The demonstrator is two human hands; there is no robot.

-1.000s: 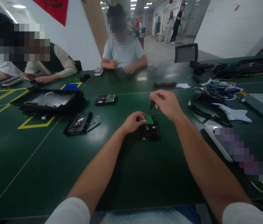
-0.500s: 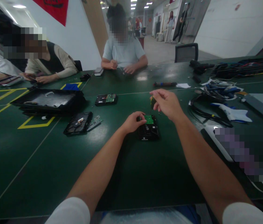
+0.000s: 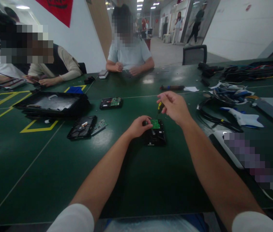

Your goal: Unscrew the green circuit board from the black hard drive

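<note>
A black hard drive (image 3: 156, 137) with a green circuit board (image 3: 155, 123) on it lies on the dark green table (image 3: 136, 180). My left hand (image 3: 139, 126) grips the drive's left side, its fingertips at the edge of the board. In my right hand (image 3: 174, 106) is a small yellow and black screwdriver (image 3: 160, 107), pinched by the fingers and pointing down at the top right of the drive. Whether its tip touches a screw is too small to tell.
On the left are a black tray (image 3: 54, 104), an opened drive (image 3: 82, 127), a loose circuit board (image 3: 99, 127) and another drive (image 3: 110, 102). Cables (image 3: 230, 93) and a phone-like device (image 3: 250, 158) lie right. People sit across the table.
My right hand has shifted slightly and more of the screwdriver's yellow handle shows. My left hand stays on the drive. A person in the background has moved right.
</note>
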